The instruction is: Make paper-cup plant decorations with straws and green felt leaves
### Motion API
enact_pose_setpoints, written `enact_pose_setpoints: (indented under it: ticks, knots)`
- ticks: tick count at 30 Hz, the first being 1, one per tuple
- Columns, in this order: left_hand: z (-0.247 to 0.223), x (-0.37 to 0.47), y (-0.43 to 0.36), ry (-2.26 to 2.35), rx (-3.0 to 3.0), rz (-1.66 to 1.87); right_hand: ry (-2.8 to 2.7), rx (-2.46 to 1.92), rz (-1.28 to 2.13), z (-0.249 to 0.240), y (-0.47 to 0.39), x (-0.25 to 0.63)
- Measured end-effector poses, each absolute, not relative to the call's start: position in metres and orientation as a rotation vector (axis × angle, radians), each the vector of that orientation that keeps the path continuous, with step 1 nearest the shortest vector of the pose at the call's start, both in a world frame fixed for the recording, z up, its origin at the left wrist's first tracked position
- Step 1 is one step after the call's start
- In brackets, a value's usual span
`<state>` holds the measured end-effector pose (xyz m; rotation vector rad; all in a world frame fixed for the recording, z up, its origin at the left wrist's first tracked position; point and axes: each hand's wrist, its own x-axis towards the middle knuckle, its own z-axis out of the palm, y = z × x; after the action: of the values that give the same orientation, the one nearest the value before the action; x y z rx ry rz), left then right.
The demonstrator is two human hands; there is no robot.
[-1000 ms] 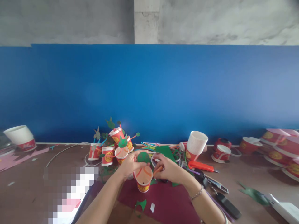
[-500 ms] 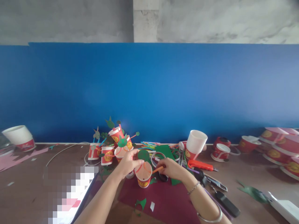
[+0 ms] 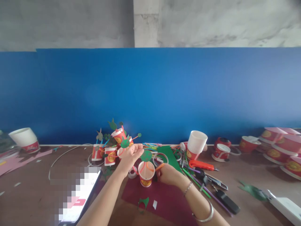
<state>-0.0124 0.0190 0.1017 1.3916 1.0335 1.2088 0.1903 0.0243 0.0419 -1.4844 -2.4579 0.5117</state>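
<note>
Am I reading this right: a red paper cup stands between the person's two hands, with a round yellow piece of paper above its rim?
Almost: the round piece of paper is green, not yellow, as the head view shows. It is above the rim of the red paper cup, between the left hand and the right hand, as you say.

My left hand (image 3: 129,158) and right hand (image 3: 169,174) have a paper cup (image 3: 146,182) between them, its green disc (image 3: 146,156) blocking a straight crossing. Beyond the left, decorated cups (image 3: 110,156) crowd me out; beyond and right of the right, a cup stack (image 3: 197,142) and orange tool (image 3: 202,165). Nearer me, the maroon sheet (image 3: 171,204) gives passage over low scraps (image 3: 155,204).
</note>
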Motion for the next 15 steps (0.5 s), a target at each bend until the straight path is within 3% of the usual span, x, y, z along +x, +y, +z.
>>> enact_pose_setpoints:
  ticks: [9, 15]
  knots:
    - [0.102, -0.017, 0.026, 1.258, 1.357, 1.61, -1.988, -1.66, 0.483, 0.061, 0.046, 0.227]
    - [0.121, -0.014, 0.018, 1.491, 1.771, 1.743, -1.711, -1.524, 0.597, 0.068, 0.037, 0.232]
